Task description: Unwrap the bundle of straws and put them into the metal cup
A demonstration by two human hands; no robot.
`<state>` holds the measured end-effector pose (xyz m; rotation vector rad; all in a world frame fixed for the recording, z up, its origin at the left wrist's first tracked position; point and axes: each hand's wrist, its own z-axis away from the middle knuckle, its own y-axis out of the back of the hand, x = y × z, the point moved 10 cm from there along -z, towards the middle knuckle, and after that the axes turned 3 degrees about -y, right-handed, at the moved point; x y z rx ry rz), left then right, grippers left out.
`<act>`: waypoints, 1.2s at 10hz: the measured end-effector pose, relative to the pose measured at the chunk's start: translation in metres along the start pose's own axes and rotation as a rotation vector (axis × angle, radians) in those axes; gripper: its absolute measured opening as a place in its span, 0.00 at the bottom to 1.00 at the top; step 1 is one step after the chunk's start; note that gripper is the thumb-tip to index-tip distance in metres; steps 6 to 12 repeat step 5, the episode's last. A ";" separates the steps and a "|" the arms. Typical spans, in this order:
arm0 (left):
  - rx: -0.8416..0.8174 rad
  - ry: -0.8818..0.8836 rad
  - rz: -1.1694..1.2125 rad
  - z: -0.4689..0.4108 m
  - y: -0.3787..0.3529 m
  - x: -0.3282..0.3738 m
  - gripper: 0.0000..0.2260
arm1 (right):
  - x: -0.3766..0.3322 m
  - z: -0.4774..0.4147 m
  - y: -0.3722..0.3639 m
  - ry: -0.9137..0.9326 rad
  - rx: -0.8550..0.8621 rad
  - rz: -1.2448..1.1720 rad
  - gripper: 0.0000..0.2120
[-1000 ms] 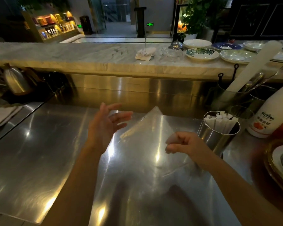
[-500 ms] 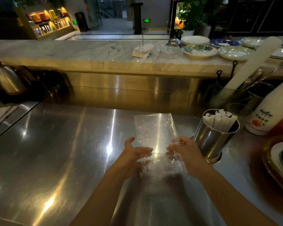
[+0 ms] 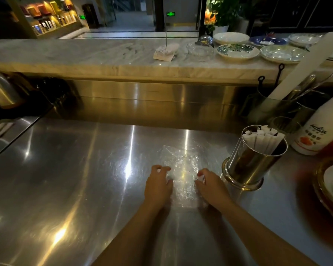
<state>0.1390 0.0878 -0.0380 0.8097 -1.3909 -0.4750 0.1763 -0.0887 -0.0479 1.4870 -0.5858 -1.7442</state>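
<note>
Left hand (image 3: 158,186): palm down on the steel table (image 3: 69,179), fingers curled onto the left edge of the clear plastic wrapper (image 3: 181,169); its grip presses the film down and is not closed around it.

Change: a second ago the wrapper was held up off the table by the right hand alone, the left hand open beside it; half a second ago both hands held it low; now it lies flat on the table with a hand on each side edge. The wrapper looks empty.

Right hand (image 3: 210,186): palm down on the right edge of the film, fingertips bent onto it, and something small and white shows at the fingertips; whether it is pinched I cannot tell.

Wrapper long axis: runs away from the person, near end between the wrists.

Metal cup (image 3: 252,162): just right of the right hand, upright. Paper-sleeved straws (image 3: 263,139) stand inside, long axes near vertical, tops leaning slightly right, above the rim.

Judgement: straws are in the cup, so the task looks essentially done; only flattening or disposing of the wrapper remains.
</note>
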 end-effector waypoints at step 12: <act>-0.020 -0.209 -0.325 -0.035 0.030 0.040 0.27 | -0.044 -0.030 0.034 0.246 0.074 0.262 0.21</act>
